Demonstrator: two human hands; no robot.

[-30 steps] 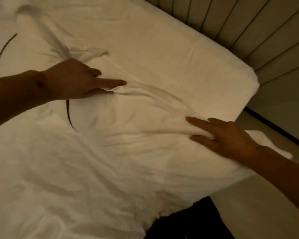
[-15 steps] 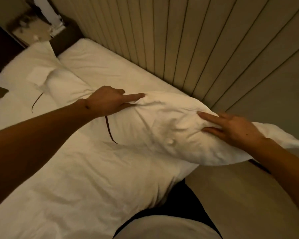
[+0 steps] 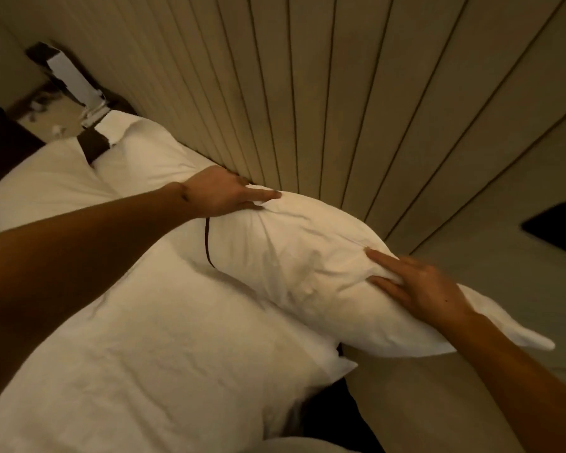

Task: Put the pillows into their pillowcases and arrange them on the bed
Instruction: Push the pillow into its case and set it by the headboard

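A white pillow in its pillowcase (image 3: 307, 266), edged with a dark piping line, is lifted off the bed (image 3: 151, 354) close to the panelled wall. My left hand (image 3: 223, 194) grips its far upper end, index finger stretched along the cloth. My right hand (image 3: 419, 289) grips the near lower end, where a loose flap of the pillowcase trails off to the right. Two more white pillows (image 3: 79, 178) lie at the head of the bed, far left.
The ribbed panel wall (image 3: 340, 93) runs right behind the lifted pillow. A dark rectangular panel (image 3: 556, 227) sits on the wall at the right. A nightstand corner with small items (image 3: 46, 106) shows at the upper left. The floor lies beyond the bed's right corner.
Both hands have raised the pillow from the mattress and carried it up toward the wall. The view has swung up, bringing the head of the bed into sight.
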